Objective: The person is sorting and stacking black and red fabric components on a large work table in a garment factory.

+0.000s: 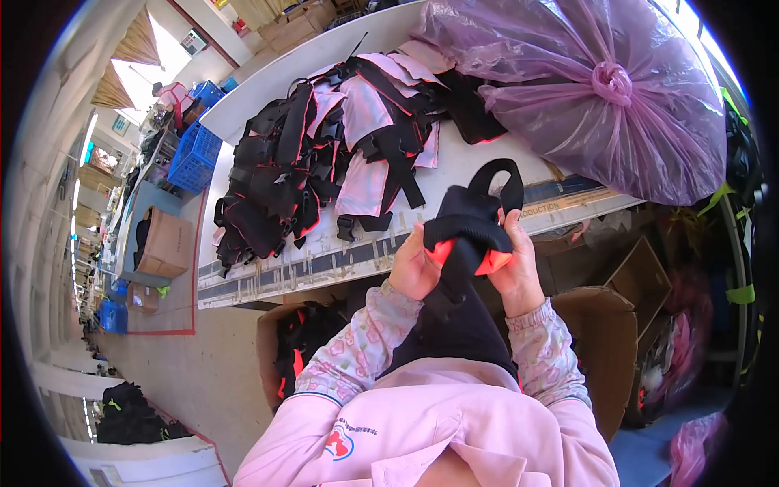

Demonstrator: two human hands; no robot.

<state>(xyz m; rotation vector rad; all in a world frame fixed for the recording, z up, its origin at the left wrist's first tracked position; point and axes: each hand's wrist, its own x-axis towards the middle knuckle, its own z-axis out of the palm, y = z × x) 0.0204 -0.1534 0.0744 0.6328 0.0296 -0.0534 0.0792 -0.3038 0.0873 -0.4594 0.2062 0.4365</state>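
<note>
Between my two hands is a black padded strap piece [466, 209] with bright orange-red lining and a loop of webbing standing up at its far end. My left hand [415, 265] grips its left edge, beside the orange part. On the other side my right hand [518, 261] holds it, the thumb pressed near the loop. A black strap end hangs down between my hands over my dark clothing. Just beyond, a heap of similar black strap pieces [272, 166] with red edges, buckles and pale pink panels [363, 114] lies on the white table [324, 274].
A large knotted purple plastic bag [560, 81] fills the table's right end. Open cardboard boxes [596, 321] stand by the table at both my sides, the left one holding black and red pieces [302, 345]. Farther left are a blue crate [195, 157] and a carton [165, 243].
</note>
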